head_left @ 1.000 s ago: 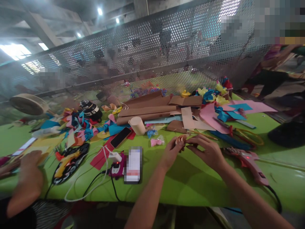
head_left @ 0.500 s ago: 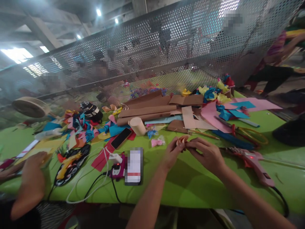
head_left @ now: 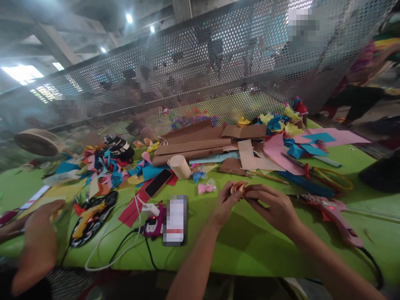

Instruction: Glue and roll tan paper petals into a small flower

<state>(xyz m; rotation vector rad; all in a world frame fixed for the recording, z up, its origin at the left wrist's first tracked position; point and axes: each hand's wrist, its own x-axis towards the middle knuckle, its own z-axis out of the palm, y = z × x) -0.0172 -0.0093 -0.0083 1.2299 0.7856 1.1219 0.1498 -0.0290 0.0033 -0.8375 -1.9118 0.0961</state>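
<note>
On my feed, my left hand [head_left: 225,203] clamps the orange paper coil [head_left: 239,188]; my right hand's [head_left: 272,205] fingertips pinch its edge. From it, the black tray [head_left: 112,198] at nine o'clock holds a yellow tool [head_left: 88,218]; the beige cylinder [head_left: 181,168] stands at ten, insides hidden.

From where I stood, I counted one cream cup [head_left: 180,167]; two phones [head_left: 175,221] nearer than it; one orange paper coil [head_left: 238,188] and one pink glue gun [head_left: 337,214] to its right; one fan [head_left: 39,142] well to its left.
</note>
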